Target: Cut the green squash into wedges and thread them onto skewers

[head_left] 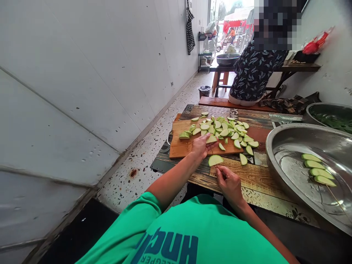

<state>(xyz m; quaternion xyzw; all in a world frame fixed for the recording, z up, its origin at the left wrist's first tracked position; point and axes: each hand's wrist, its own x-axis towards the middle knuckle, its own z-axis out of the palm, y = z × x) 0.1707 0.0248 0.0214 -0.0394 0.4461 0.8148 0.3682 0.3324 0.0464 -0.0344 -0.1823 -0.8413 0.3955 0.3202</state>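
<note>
My left hand (199, 146) is closed on a half-round, green-skinned zucchini slice (211, 139) above the cutting board's near edge. Lower down, my right hand (228, 182) pinches a thin skewer (211, 148), which carries another zucchini slice (215, 160) just above the fingertips. The skewer's tip points up toward the slice in my left hand; whether it touches that slice I cannot tell. Many loose slices (224, 126) are heaped on the wooden cutting board (180, 148), some spilling onto the table at its right.
A wide steel basin (277, 146) on the right holds a skewer with several zucchini slices (318, 171). Behind it stands another basin with green leaves (334, 121). Across the table (255, 172), a person in a dark patterned shirt (255, 71) sits on a bench (214, 102). A white wall (82, 73) runs along the left.
</note>
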